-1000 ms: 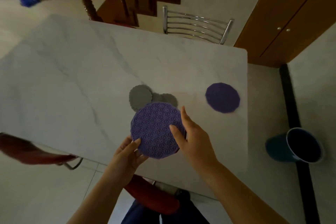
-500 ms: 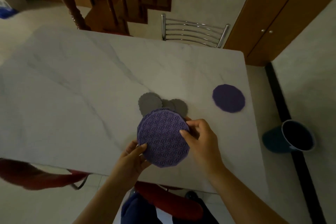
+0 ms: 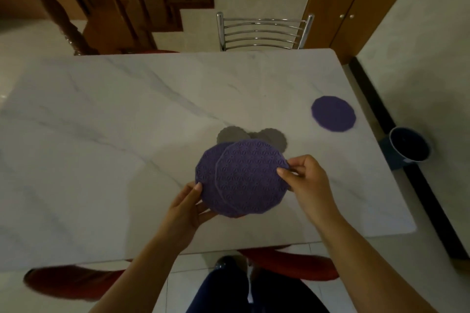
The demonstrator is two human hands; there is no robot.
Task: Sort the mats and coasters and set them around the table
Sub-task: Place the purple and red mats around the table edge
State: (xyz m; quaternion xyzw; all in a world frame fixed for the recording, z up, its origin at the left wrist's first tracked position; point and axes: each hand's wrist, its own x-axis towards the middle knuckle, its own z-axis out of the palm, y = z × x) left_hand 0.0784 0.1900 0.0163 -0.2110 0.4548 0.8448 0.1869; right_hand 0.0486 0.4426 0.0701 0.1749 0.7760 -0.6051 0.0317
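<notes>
You hold two purple mats over the near middle of the tabletop [image 3: 101, 134], fanned so that they overlap. The upper purple mat [image 3: 251, 175] sits to the right and shows a fine star pattern. The lower purple mat [image 3: 206, 175] peeks out from under it on the left.

Your right hand [image 3: 307, 183] pinches the right edge of the upper mat, thumb on top and fingers curled beneath. Your left hand [image 3: 188, 208] grips the near left edge of the lower mat, with its thumb pressed on the mat's face.

Just beyond the mats, the grey coasters [image 3: 230, 134] lie flat on the marble, overlapping each other and partly hidden by the mats' far edge. A third purple mat [image 3: 333, 113] lies alone and flat, well apart, near the right edge of the tabletop.

A metal chair [image 3: 263, 33] stands at the far side, and a red chair seat [image 3: 287, 264] shows under the near edge. A blue bucket [image 3: 409, 143] sits on the floor to the right, with wooden doors [image 3: 356, 2] behind it and a staircase [image 3: 127, 7] at the far left.
</notes>
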